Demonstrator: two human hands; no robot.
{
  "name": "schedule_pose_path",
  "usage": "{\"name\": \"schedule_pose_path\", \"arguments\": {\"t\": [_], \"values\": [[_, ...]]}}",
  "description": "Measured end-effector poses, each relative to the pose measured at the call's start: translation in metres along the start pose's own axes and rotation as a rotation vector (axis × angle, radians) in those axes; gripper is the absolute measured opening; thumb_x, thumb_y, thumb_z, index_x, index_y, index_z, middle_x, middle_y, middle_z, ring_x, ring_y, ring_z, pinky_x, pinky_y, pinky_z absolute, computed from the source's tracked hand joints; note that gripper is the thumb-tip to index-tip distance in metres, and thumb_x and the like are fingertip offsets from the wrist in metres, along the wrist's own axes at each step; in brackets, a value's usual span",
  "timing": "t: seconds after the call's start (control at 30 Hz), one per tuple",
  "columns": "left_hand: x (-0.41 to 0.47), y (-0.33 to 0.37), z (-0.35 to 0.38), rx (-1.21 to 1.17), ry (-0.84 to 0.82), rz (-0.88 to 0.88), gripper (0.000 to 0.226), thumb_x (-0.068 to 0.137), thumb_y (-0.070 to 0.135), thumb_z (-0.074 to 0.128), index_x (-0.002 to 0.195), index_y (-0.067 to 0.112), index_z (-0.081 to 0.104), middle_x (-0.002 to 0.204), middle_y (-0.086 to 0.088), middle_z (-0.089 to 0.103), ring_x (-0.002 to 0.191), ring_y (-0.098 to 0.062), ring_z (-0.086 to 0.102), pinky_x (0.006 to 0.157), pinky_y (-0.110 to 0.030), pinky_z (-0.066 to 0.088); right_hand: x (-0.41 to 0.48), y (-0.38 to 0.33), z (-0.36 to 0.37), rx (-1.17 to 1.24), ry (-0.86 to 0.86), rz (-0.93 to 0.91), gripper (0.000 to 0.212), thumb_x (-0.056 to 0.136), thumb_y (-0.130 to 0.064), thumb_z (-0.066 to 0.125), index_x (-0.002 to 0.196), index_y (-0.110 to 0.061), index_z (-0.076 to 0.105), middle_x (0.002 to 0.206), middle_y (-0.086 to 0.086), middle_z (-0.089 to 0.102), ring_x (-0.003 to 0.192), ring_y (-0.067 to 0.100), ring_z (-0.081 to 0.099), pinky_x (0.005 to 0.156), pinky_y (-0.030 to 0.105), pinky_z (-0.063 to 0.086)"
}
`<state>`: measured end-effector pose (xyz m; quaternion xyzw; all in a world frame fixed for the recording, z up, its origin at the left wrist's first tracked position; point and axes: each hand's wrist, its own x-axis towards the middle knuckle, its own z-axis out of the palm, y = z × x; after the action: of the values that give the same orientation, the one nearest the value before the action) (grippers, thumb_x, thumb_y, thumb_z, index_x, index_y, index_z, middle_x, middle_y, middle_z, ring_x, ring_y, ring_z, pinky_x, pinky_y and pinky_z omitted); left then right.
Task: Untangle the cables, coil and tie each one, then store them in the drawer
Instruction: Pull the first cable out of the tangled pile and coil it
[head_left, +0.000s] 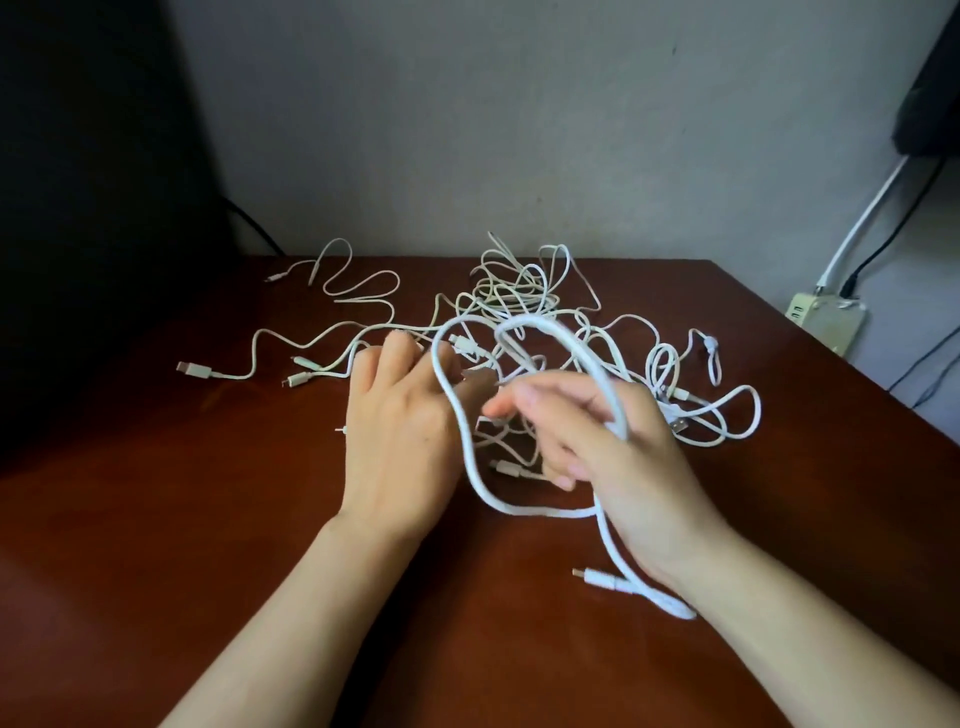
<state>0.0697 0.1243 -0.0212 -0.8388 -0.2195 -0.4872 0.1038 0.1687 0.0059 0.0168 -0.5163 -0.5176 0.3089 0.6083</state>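
table: brown wood, everything sits on it
pile of cables: white mess at the far middle, loose ends trailing left and right
thick cable: lifted above the pile, arching in a loop between both hands, long run going left to right
left hand: fingers straight, slightly apart, loop against its thumb side
right hand: fingers curled around the thick cable
power strip: off the table's far right corner
plug: thick cable's end, by the right wrist, pointing left
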Motion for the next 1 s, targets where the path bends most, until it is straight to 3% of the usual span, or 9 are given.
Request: {"name": "schedule_pose_path", "arguments": {"t": [0.1,0.2,0.3,0.43,0.57,0.7,0.77,0.87,1.0], "values": [[0.004,0.01,-0.008,0.046,0.003,0.109,0.017,0.083,0.014,0.054,0.069,0.016,0.061,0.07,-0.005,0.054,0.076,-0.023,0.032,0.067,-0.035,0.024,0.007,0.008,-0.005,-0.021,0.178,0.15,0.038,0.073,-0.049,0.062,0.064,-0.013,0.071,0.045,-0.006,0.026,0.042,0.011,0.026,0.052,0.033,0.022],[0.005,0.023,-0.009,0.014,-0.014,0.188,0.015,0.083,0.012,0.056,0.071,0.014,0.065,0.071,-0.005,0.056,0.078,-0.022,0.033,0.069,-0.034,0.025,0.009,0.008,-0.005,-0.08,0.266,0.159,0.045,0.064,-0.056,0.073,0.055,-0.012,0.063,0.043,-0.008,0.029,0.042,0.008,0.028,0.051,0.023,0.026],[0.002,0.033,-0.009,0.009,-0.024,0.233,0.009,0.079,0.008,0.064,0.072,0.01,0.068,0.072,-0.006,0.056,0.078,-0.023,0.034,0.069,-0.034,0.026,0.008,0.011,-0.008,-0.071,0.28,0.133,0.065,0.058,-0.054,0.083,0.069,0.005,0.057,0.053,0.003,0.039,0.052,0.012,0.039,0.052,0.021,0.033],[-0.002,0.041,-0.006,-0.022,-0.052,0.233,0.013,0.081,0.006,0.062,0.089,0.007,0.073,0.079,-0.01,0.06,0.08,-0.024,0.035,0.072,-0.033,0.027,0.01,0.013,-0.009,-0.123,0.248,0.173,0.059,0.053,-0.059,0.08,0.08,-0.009,0.069,0.068,0.019,0.056,0.066,0.019,0.055,0.063,0.033,0.047],[-0.001,0.04,-0.006,-0.086,-0.039,0.226,0.013,0.081,0.007,0.06,0.089,0.008,0.071,0.079,-0.008,0.057,0.078,-0.024,0.034,0.071,-0.033,0.026,0.01,0.01,-0.011,-0.048,0.216,0.19,0.054,0.054,-0.043,0.086,0.103,-0.024,0.07,0.074,-0.005,0.061,0.074,0.007,0.062,0.065,0.015,0.048],[0.0,0.033,-0.002,0.004,-0.054,0.218,0.01,0.082,0.009,0.055,0.084,0.012,0.064,0.077,-0.005,0.054,0.078,-0.025,0.035,0.072,-0.035,0.027,0.015,0.012,-0.017,-0.182,0.31,0.095,0.058,0.059,-0.026,0.065,0.115,-0.042,0.057,0.09,-0.017,0.054,0.068,0.004,0.048,0.067,0.017,0.044],[0.0,0.027,0.0,-0.005,-0.048,0.147,0.01,0.085,0.017,0.062,0.088,0.019,0.071,0.077,-0.002,0.056,0.077,-0.024,0.037,0.072,-0.035,0.027,0.018,0.013,-0.02,-0.226,0.378,0.007,0.067,0.06,-0.019,0.06,0.123,-0.04,0.053,0.091,-0.026,0.059,0.071,-0.001,0.05,0.067,0.016,0.045],[0.001,0.018,0.002,-0.125,0.006,0.014,0.019,0.089,0.029,0.062,0.104,0.028,0.074,0.086,0.004,0.064,0.08,-0.022,0.044,0.075,-0.034,0.029,0.02,0.013,-0.025,-0.255,0.474,-0.103,0.075,0.064,-0.012,0.06,0.136,-0.029,0.047,0.108,-0.018,0.062,0.083,-0.003,0.061,0.064,0.017,0.048],[0.002,0.009,0.003,-0.359,0.055,-0.237,0.02,0.09,0.032,0.059,0.103,0.027,0.073,0.099,0.011,0.066,0.085,-0.015,0.052,0.076,-0.04,0.044,0.022,0.016,-0.036,-0.278,0.558,-0.176,0.08,0.076,0.017,0.058,0.141,-0.026,0.038,0.128,-0.007,0.051,0.083,0.013,0.068,0.053,0.01,0.043]]}}
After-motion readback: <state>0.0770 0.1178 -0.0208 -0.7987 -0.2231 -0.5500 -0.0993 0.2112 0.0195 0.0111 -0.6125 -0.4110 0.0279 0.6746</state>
